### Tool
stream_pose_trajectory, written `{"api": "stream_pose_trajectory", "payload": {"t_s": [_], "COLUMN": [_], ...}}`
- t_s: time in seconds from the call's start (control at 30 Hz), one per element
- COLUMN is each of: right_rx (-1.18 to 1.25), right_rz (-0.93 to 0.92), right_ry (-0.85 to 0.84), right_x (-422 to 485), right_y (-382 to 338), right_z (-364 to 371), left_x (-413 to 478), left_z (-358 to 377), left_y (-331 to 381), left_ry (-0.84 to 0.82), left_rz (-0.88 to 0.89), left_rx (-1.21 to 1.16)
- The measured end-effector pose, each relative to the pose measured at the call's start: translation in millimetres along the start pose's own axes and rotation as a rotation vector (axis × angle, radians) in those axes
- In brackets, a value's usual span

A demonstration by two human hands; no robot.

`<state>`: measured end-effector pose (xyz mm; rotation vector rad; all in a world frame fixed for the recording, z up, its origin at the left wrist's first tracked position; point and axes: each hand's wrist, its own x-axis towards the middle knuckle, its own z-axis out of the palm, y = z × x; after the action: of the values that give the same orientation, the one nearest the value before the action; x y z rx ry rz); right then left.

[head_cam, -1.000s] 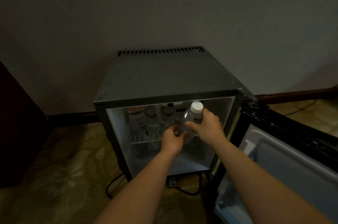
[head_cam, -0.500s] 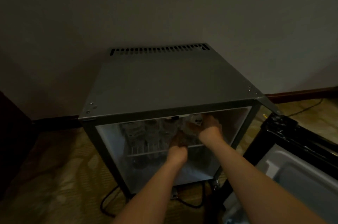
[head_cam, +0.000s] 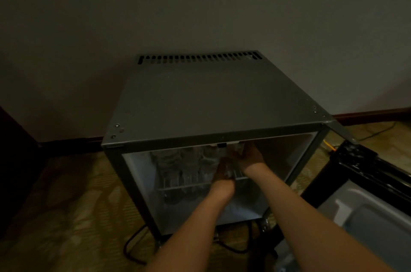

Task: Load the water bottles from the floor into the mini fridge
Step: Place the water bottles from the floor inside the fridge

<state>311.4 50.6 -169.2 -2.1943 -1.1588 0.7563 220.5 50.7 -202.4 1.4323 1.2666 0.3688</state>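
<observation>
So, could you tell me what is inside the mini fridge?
Several water bottles stand on its wire shelf; both hands reach in beside them. Their caps are hidden by the fridge top.

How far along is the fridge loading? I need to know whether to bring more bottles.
Done: several bottles stand on the fridge shelf. In hand: both hands, left and right, are setting one bottle beside them. Left: no bottles show on the floor here, so I cannot tell.

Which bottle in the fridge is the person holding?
The rightmost bottle on the wire shelf. Both hands, left hand and right hand, wrap it; the other bottles stand untouched to its left.
</observation>
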Motion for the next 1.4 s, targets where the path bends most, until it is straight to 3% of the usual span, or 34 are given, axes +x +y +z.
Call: {"api": "stream_pose_trajectory", "payload": {"t_s": [0.23, 0.67, 0.9, 1.1, 1.4], "right_rx": [-0.118, -0.224, -0.142, -0.141, -0.197], "right_rz": [0.084, -0.055, -0.071, -0.159, -0.185], "right_ry": [-0.137, -0.297, -0.168, -0.022, 0.181], "right_x": [-31.2, -144.8, -199.1, -255.6, -363.9], "right_y": [20.2, 27.4, 36.4, 42.4, 100.4], "right_z": [-19.7, -54.3, -89.1, -118.1, -212.2], "left_x": [-33.8, -138.6, -196.2, -252.6, -356.6], "left_z": [-23.2, -33.0, -6.3, 16.1, 94.8], "left_y": [-11.5, -3.1, 8.9, 32.1, 91.4], "left_ry": [-0.069, -0.142, -0.153, 0.039, -0.121], "left_rz": [-0.073, 0.03, 0.164, 0.192, 0.438], "left_rx": [0.196, 0.481, 0.601, 0.533, 0.537]}}
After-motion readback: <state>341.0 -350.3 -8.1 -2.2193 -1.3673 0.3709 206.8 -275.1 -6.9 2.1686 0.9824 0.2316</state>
